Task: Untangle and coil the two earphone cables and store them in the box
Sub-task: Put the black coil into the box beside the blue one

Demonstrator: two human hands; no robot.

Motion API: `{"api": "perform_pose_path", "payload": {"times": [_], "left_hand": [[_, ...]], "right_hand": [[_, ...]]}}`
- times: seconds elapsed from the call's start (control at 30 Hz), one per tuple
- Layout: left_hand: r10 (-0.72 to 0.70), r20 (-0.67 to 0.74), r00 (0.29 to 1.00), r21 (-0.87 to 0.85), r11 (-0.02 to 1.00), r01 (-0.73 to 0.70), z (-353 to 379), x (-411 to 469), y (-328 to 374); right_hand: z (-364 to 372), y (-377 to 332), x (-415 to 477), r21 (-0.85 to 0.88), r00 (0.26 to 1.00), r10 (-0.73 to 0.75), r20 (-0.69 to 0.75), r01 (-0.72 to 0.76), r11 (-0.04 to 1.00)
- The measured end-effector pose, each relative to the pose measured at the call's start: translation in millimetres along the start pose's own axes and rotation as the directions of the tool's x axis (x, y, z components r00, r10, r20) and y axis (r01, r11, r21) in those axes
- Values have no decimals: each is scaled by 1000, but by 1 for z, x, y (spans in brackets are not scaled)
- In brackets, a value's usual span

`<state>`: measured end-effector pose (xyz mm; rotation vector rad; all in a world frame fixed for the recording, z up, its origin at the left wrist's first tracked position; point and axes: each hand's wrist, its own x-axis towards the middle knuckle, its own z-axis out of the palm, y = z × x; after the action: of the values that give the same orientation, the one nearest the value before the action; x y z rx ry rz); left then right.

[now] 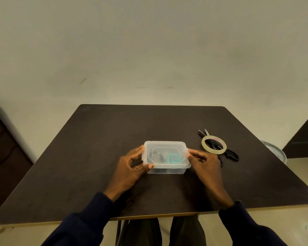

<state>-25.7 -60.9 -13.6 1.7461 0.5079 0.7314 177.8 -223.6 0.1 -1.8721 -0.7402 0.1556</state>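
Dark table (96, 157), lidded box (164, 144) holding teal and black cables (173, 158), left hand (130, 167), right hand (205, 162) clasping its ends

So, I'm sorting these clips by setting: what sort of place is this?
Probably a plain indoor room used as a small work spot: a dark table before a bare pale wall, with a tape roll and scissors lying beside a clear lidded box.
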Motion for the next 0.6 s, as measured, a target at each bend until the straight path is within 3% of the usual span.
{"api": "perform_pose_path", "payload": {"times": [0.1, 0.27, 0.6], "left_hand": [[14, -12, 1000, 26, 1000, -14, 0, 1, -2], [-13, -24, 1000, -5, 1000, 13, -1, 5, -6], [-3, -67, 998, 59, 998, 7, -7, 56, -10]], "right_hand": [[-1, 1, 1, -35, 999, 16, 40, -15, 999], [-13, 3, 1, 34, 973, 40, 228, -49, 998], [9, -4, 56, -57, 964, -39, 262, 56, 997]]}}
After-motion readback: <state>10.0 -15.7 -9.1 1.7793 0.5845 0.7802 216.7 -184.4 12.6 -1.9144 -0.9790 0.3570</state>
